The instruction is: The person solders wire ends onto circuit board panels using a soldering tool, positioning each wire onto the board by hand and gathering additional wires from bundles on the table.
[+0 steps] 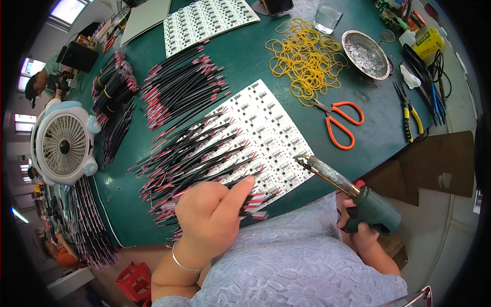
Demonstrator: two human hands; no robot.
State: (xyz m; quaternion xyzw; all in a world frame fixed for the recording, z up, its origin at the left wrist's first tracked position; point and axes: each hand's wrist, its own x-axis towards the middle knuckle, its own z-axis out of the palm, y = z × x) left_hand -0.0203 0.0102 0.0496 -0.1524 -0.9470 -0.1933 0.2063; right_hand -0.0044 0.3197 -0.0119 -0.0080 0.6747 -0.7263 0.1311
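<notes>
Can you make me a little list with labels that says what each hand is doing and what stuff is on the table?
Left hand: left hand pinches a bundle of red and black wires
Right hand: right hand grips a green-handled soldering iron, tip toward the board
Under the wires: white circuit board panel
Table: green table
Middle back: yellow rubber bands
Right of the board: orange-handled scissors
Far right: metal bowl, yellow-handled pliers
Left edge: small white fan
</notes>
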